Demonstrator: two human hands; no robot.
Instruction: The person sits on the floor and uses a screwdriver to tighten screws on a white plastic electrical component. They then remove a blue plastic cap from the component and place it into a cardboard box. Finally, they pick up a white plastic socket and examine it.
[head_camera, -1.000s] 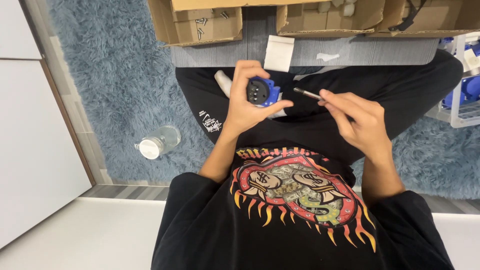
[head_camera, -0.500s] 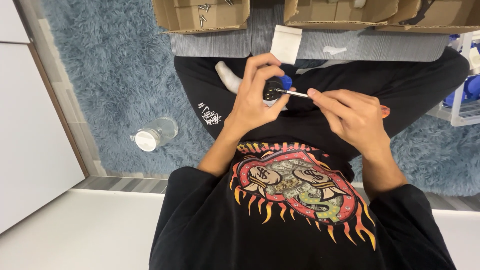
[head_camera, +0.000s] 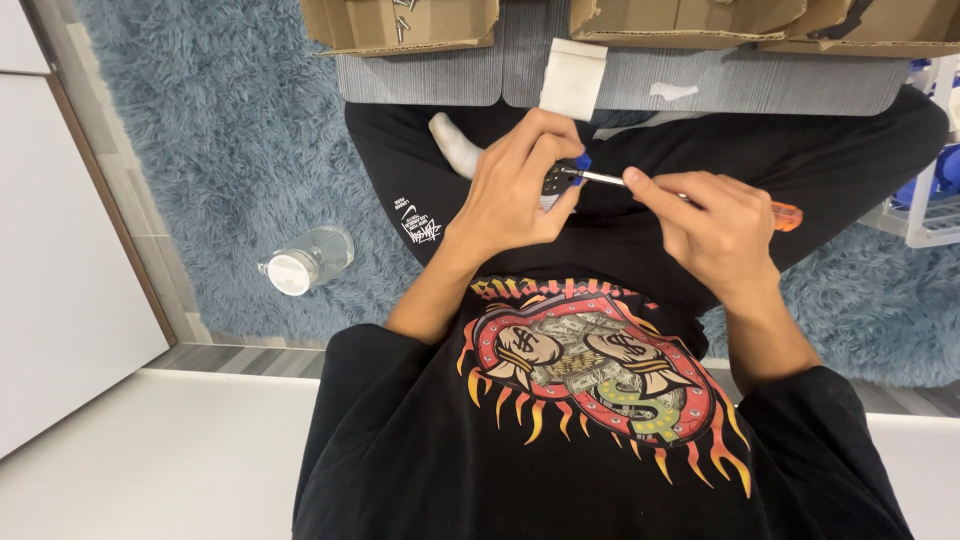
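Observation:
My left hand (head_camera: 520, 190) grips a small blue and black part (head_camera: 563, 177) over my lap; its fingers hide most of it. My right hand (head_camera: 705, 225) holds a screwdriver (head_camera: 605, 179) with a metal shaft and an orange handle end (head_camera: 787, 216) sticking out to the right. The shaft's tip touches the part between my left fingers. Both hands hover above my crossed legs in black trousers.
A clear plastic bottle with a white cap (head_camera: 305, 262) lies on the blue shaggy rug (head_camera: 230, 150) to the left. Open cardboard boxes (head_camera: 400, 25) sit on a grey mat (head_camera: 440, 75) ahead. A white rack with blue items (head_camera: 935, 195) stands at the right.
My right hand brought the screwdriver leftward until its tip met the part. My left hand turned and closed more tightly around the part.

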